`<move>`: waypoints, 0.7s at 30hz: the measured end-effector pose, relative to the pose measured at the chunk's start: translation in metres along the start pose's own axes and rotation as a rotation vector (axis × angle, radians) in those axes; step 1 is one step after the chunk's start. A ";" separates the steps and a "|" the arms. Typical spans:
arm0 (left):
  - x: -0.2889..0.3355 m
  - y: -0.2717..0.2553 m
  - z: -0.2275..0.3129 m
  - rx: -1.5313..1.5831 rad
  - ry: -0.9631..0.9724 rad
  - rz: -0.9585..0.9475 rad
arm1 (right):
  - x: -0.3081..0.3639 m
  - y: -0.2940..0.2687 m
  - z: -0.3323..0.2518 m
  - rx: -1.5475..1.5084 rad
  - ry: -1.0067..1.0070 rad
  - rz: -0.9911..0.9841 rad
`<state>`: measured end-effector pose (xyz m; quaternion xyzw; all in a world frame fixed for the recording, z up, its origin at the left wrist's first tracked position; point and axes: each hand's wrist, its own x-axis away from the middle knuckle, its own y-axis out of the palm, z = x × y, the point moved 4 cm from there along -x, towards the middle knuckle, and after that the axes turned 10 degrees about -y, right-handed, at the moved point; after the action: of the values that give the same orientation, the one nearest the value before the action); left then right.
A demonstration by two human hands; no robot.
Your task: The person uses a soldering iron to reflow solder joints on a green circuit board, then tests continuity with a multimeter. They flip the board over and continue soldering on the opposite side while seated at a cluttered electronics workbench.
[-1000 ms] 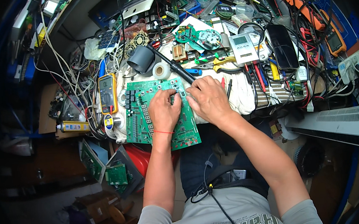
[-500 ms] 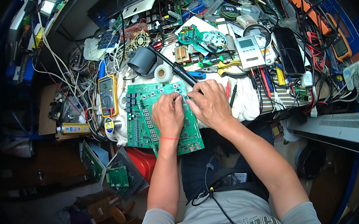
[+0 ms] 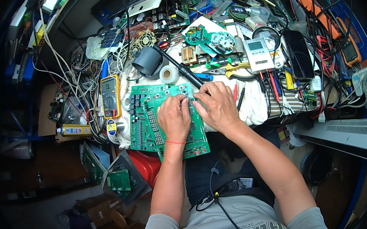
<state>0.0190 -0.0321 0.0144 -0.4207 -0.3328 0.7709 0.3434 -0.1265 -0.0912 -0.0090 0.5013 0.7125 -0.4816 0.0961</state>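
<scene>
A green circuit board (image 3: 197, 139) with a column of digit displays lies partly over another green circuit board (image 3: 139, 134) at the front of the bench. My left hand (image 3: 174, 117) rests on the upper board, fingers curled and thumb against the fingertips. Close beside it, my right hand (image 3: 219, 106) bends over the same board's right edge, its thumb and fingers drawn together. The fingertips of both hands nearly meet near the board's upper right. Whatever they pinch is too small or too hidden to make out.
Around the boards are a yellow multimeter (image 3: 111, 97), a tape roll (image 3: 169, 75), a black tube (image 3: 188, 75), yellow-handled pliers (image 3: 238, 66), test probes (image 3: 240, 98) and a grey meter with a small screen (image 3: 258, 54). Parts and cables crowd the bench's back. A red stool (image 3: 146, 166) stands below.
The bench items sit slightly further right in the picture, as the view has shifted a little. Both hands keep nearly the same place and curled pose over the board.
</scene>
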 end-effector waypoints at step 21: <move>0.001 0.002 0.000 -0.005 0.007 -0.013 | 0.001 0.001 0.000 0.000 -0.013 -0.008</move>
<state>0.0180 -0.0327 0.0125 -0.4222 -0.3364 0.7663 0.3483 -0.1268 -0.0905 -0.0104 0.4954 0.7137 -0.4852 0.0987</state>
